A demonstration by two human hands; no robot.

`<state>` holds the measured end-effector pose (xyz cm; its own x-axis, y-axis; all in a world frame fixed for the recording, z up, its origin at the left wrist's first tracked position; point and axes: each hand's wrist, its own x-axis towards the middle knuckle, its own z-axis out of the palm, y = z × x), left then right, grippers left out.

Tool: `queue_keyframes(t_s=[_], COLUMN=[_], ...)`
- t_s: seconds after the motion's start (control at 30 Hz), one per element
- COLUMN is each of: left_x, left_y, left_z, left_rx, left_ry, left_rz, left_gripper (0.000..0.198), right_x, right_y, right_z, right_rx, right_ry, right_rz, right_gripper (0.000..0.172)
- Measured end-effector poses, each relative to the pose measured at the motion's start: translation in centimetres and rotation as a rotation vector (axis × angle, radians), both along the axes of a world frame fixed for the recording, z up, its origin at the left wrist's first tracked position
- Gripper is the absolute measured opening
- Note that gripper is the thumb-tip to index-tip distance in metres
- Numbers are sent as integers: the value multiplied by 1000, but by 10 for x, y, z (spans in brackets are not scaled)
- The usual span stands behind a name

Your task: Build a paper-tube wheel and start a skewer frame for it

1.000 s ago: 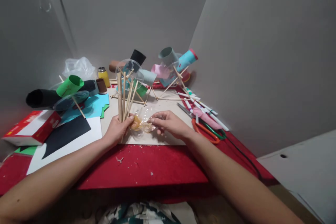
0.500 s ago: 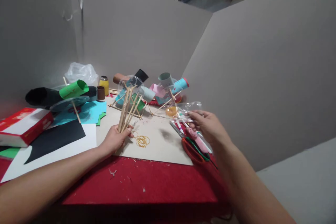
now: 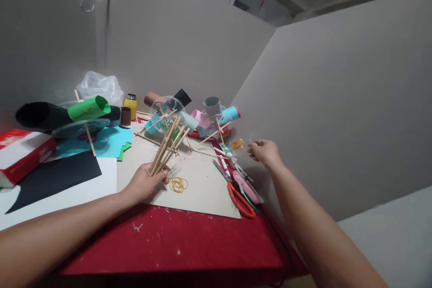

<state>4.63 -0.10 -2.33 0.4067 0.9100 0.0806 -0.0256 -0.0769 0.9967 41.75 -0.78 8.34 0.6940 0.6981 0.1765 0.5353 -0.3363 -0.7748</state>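
My left hand (image 3: 146, 182) is closed around a bundle of thin wooden sticks (image 3: 169, 144) that fan upward over the beige board (image 3: 202, 184). Just right of its fingertips lies a loose pile of yellow rubber bands (image 3: 178, 184). My right hand (image 3: 265, 153) is at the right edge of the table, fingers pinched on a clear plastic bag (image 3: 237, 144) with something orange-yellow inside. Below that bag are markers, a pink item (image 3: 241, 181) and orange-handled scissors (image 3: 240, 200).
Stick frames with paper tubes (image 3: 212, 107) stand at the back. On the left are a red and white box (image 3: 25, 155), black paper (image 3: 56, 180), a green tube (image 3: 89, 108) and a yellow jar (image 3: 130, 105). Grey walls rise behind and at right.
My right hand and the plastic bag have moved right, away from the scissors and markers. The view has shifted slightly. My left hand still holds the sticks.
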Motion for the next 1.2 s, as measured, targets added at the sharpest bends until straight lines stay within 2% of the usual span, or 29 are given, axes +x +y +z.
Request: queue_keyframes(t_s=[0.13,0.23,0.33,0.47,0.57,0.67,0.73,0.8,0.87,0.97,1.1,1.2], left_x=[0,0,0,0,-1,-3,-5,-7,-9,-10,-10,-11], left_y=[-1,0,-1,-1,-1,-2,-4,-6,-9,-13,-17,-16], left_z=[3,4,4,5,7,13,18,23,27,30,34,38], left_rx=[19,27,39,-12,14,-16,-69,-110,-138,-167,-212,-210], left_ry=[11,42,54,108,114,127,120,111,104,89,84,72], left_rz=[-9,-20,-41,-51,-39,-84,-161,-235,-289,-374,-422,-412], left_gripper=[27,27,29,34,34,42,49,53,55,58,60,60], right_x=[21,25,24,15,-10,-56,-94,-131,-162,-192,-205,-207], right_y=[28,45,52,43,24,-3,-23,-40,-50,-51,-39,-34], right_z=[-22,-34,-40,-34,-24,-18,-19,-22,-28,-38,-50,-57], right_rx=[-108,-111,-39,118,252,316,297,206,86,14,161,201], right_ry=[0,41,64,64,102,190,269,442,542,662,801,833], right_rz=[-35,-37,-83,-119,-41,157,340,644,796,869,826,816], right_gripper=[17,20,24,26,29,25,29,34,38,37,38,37])
